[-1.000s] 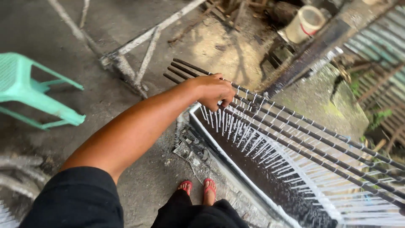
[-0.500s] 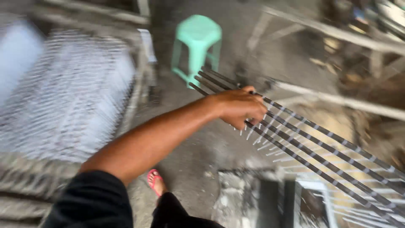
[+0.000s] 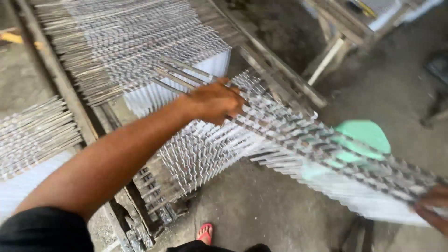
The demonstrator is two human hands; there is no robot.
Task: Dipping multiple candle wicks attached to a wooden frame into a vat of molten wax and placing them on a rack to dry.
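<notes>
A bundle of rods (image 3: pixel 298 135), strung along their length with rows of thin white candles (image 3: pixel 210 154) that hang down from them, is held level above the concrete floor (image 3: pixel 261 210), slanting from upper left to lower right. The left hand (image 3: pixel 215 100) grips the rods near their far end, fingers curled over the top and closed on them. The right hand (image 3: pixel 431 207) shows only at the lower right edge, at the near end of the bundle; its fingers touch the rods, but whether they are closed round them cannot be told. The moving bundle is blurred. Beneath its near half stands a green stool (image 3: pixel 366 135), partly hidden by the candles. Behind the left hand a wooden rack (image 3: pixel 56 74) carries more rods (image 3: pixel 121 42) laid side by side, with white candles hanging below them. A further set of rods (image 3: pixel 32 135) lies on the rack at the left. A wooden trestle (image 3: pixel 326 56) stands at the upper right. One foot in a red sandal (image 3: pixel 204 232) shows at the bottom edge.
</notes>
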